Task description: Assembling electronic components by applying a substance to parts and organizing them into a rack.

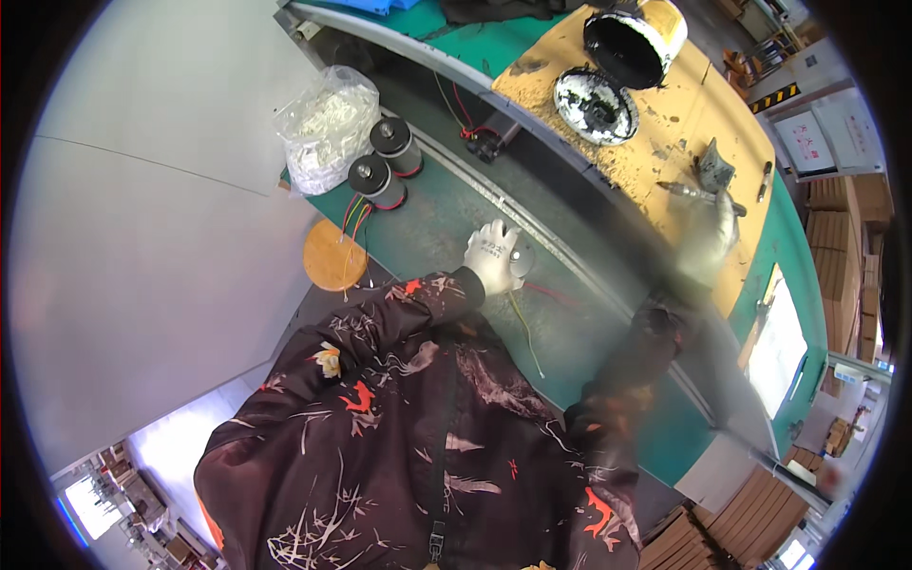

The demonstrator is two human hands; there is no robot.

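Note:
My left hand, in a white work glove, closes around a short metal cylinder with a silvery top, likely a small motor. Yellow-green wires and a red one trail from it over the green bench. At the right, my right hand, also gloved, is blurred above the tan board. Its fingers close at the end of a dark pen-shaped tool. Just beside that tool lies a grey, smeared scraper-like piece. Two black-topped motors with coloured wires stand at the left.
A clear bag of white material stands behind the motors, near a round wooden disc. On the tan board rest a black-stained tub, its smeared lid and a black pen. A metal rail crosses the bench.

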